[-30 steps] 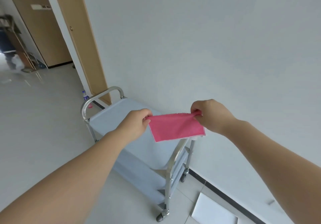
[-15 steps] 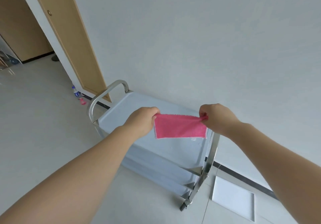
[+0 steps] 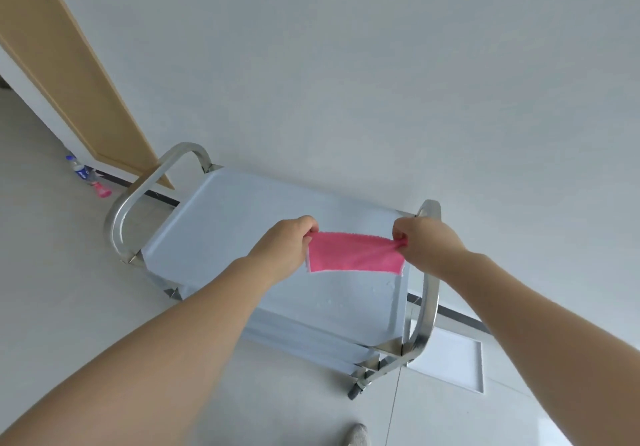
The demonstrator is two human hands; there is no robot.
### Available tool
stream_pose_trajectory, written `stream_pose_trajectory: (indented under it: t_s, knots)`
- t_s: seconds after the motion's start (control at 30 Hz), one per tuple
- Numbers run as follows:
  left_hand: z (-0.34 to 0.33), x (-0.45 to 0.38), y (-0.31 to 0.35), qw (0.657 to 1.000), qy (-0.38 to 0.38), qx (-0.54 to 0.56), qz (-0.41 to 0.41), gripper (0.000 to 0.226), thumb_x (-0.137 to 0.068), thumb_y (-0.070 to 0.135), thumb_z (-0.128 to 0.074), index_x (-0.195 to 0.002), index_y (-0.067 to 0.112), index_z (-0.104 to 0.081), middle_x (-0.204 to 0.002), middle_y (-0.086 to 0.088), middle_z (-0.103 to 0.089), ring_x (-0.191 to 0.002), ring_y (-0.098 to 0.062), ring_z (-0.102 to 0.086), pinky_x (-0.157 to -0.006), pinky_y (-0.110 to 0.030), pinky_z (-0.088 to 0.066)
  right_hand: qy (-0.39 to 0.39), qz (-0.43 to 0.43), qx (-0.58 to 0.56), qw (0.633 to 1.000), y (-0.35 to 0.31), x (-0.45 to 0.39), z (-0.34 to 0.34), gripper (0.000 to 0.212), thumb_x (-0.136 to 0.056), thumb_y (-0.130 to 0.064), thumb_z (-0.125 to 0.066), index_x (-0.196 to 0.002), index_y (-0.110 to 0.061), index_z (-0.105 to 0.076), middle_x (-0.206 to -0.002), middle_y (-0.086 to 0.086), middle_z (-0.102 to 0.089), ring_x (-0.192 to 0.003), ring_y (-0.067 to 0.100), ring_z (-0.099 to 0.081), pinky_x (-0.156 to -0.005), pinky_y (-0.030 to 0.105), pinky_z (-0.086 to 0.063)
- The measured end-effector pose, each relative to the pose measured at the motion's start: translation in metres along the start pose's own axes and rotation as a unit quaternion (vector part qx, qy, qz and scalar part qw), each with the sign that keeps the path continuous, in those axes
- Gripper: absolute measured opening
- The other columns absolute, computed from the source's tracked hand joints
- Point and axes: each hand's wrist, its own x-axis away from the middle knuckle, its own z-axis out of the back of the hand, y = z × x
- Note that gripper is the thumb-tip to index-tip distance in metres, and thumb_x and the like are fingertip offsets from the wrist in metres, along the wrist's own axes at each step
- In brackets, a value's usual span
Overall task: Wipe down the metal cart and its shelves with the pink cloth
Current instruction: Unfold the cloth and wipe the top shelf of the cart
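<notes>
A pink cloth [image 3: 353, 253] hangs stretched flat between both hands, above the top shelf of the metal cart [image 3: 235, 224]. My left hand [image 3: 287, 243] pinches its upper left corner and my right hand [image 3: 424, 241] pinches its upper right corner. The cart stands against the white wall, with a curved steel handle at its left end [image 3: 133, 200] and another at its right end [image 3: 427, 293]. Edges of lower shelves show beneath the top one. A few water drops lie on the top shelf near the right handle.
A white tray [image 3: 450, 359] lies on the floor right of the cart. A plastic bottle [image 3: 81, 170] and a pink object [image 3: 102, 189] lie by the wooden door frame [image 3: 76, 75] at left. A shoe tip [image 3: 356, 435] shows at the bottom edge.
The view has swung right and down, so the whole cart top is now in sight below the cloth. Both hands kept their pinch on the cloth's corners, held taut.
</notes>
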Motion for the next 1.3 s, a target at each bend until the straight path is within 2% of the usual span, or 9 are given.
stream_pose_trajectory:
  t_s: [0.1, 0.33, 0.5, 0.63, 0.77, 0.93, 1.07, 1.17, 1.3]
  knots:
    - [-0.015, -0.014, -0.018, 0.999, -0.045, 0.008, -0.015, 0.019, -0.094, 0.012, -0.04, -0.098, 0.02, -0.057, -0.086, 0.001, -0.059, -0.074, -0.019, -0.055, -0.062, -0.026, -0.041, -0.022, -0.041, 0.005, 0.999, -0.002, -0.001, -0.016, 0.025, -0.083, -0.006, -0.044, -0.09, -0.026, -0.059, -0.075, -0.007, -0.053, -0.068, 0.018, -0.053, -0.051, 0.023, -0.035]
    - [-0.046, -0.041, -0.07, 0.98, -0.176, 0.015, -0.092, 0.018, -0.093, 0.013, -0.043, -0.095, 0.019, -0.06, -0.084, 0.003, -0.058, -0.081, -0.023, -0.056, -0.067, -0.028, -0.042, -0.089, -0.196, -0.06, 0.975, -0.026, 0.023, -0.085, 0.025, -0.08, -0.007, -0.043, -0.089, -0.025, -0.06, -0.087, -0.002, -0.06, -0.078, 0.021, -0.058, -0.062, 0.028, -0.048]
    - [-0.073, -0.069, -0.082, 0.984, -0.135, 0.093, -0.066, 0.024, -0.091, 0.013, -0.052, -0.115, 0.009, -0.058, -0.11, -0.007, -0.062, -0.099, -0.023, -0.059, -0.087, -0.027, -0.043, -0.087, -0.308, -0.118, 0.94, -0.033, 0.022, -0.144, 0.017, -0.081, -0.012, -0.048, -0.085, -0.026, -0.058, -0.085, -0.003, -0.061, -0.075, 0.019, -0.058, -0.057, 0.025, -0.044]
    - [-0.107, -0.057, -0.111, 0.974, -0.209, 0.016, -0.087, 0.028, -0.09, 0.017, -0.051, -0.117, 0.013, -0.057, -0.12, -0.004, -0.057, -0.101, -0.023, -0.057, -0.087, -0.029, -0.044, -0.166, -0.371, -0.039, 0.913, -0.035, 0.03, -0.185, 0.019, -0.081, -0.006, -0.044, -0.094, -0.017, -0.053, -0.089, 0.001, -0.058, -0.077, 0.023, -0.055, -0.059, 0.027, -0.039]
    - [-0.128, -0.039, -0.144, 0.969, -0.208, -0.046, -0.129, 0.029, -0.089, 0.018, -0.049, -0.117, 0.015, -0.057, -0.122, -0.002, -0.055, -0.113, -0.022, -0.049, -0.088, -0.032, -0.042, -0.115, -0.295, 0.09, 0.944, -0.033, 0.037, -0.207, 0.036, -0.08, -0.006, -0.048, -0.115, -0.015, -0.046, -0.114, 0.008, -0.049, -0.102, 0.027, -0.051, -0.078, 0.035, -0.045]
    - [-0.146, -0.028, -0.158, 0.962, -0.165, -0.081, -0.2, 0.035, -0.082, 0.011, -0.06, -0.116, 0.003, -0.06, -0.127, -0.015, -0.055, -0.117, -0.033, -0.049, -0.102, -0.038, -0.036, -0.065, -0.032, -0.009, 0.997, -0.033, 0.029, -0.228, 0.048, -0.086, -0.004, -0.059, -0.132, -0.01, -0.05, -0.143, 0.012, -0.044, -0.131, 0.032, -0.043, -0.104, 0.043, -0.04]
    - [-0.162, -0.026, -0.167, 0.961, -0.15, -0.089, -0.213, 0.042, -0.078, 0.011, -0.069, -0.117, -0.001, -0.061, -0.129, -0.022, -0.054, -0.12, -0.039, -0.05, -0.104, -0.05, -0.037, -0.069, 0.052, -0.011, 0.996, -0.033, 0.009, -0.25, 0.066, -0.08, -0.01, -0.072, -0.139, -0.003, -0.044, -0.148, 0.014, -0.037, -0.135, 0.035, -0.036, -0.11, 0.048, -0.03]
    - [-0.171, -0.03, -0.17, 0.955, -0.146, -0.09, -0.244, 0.042, -0.077, 0.013, -0.071, -0.116, 0.0, -0.062, -0.127, -0.021, -0.056, -0.12, -0.037, -0.052, -0.102, -0.052, -0.038, -0.1, 0.059, 0.031, 0.993, -0.021, -0.007, -0.266, 0.063, -0.098, -0.039, -0.04, -0.149, -0.017, -0.009, -0.155, -0.002, 0.0, -0.145, 0.021, 0.001, -0.116, 0.031, 0.007]
    - [-0.179, -0.033, -0.177, 0.953, -0.128, -0.075, -0.266, 0.032, -0.084, 0.014, -0.056, -0.112, 0.003, -0.066, -0.125, -0.016, -0.06, -0.116, -0.032, -0.056, -0.1, -0.049, -0.042, -0.123, 0.038, 0.073, 0.989, 0.001, -0.001, -0.278, 0.061, -0.094, -0.055, -0.004, -0.146, -0.026, 0.008, -0.155, -0.009, 0.013, -0.141, 0.01, 0.023, -0.113, 0.025, 0.02]
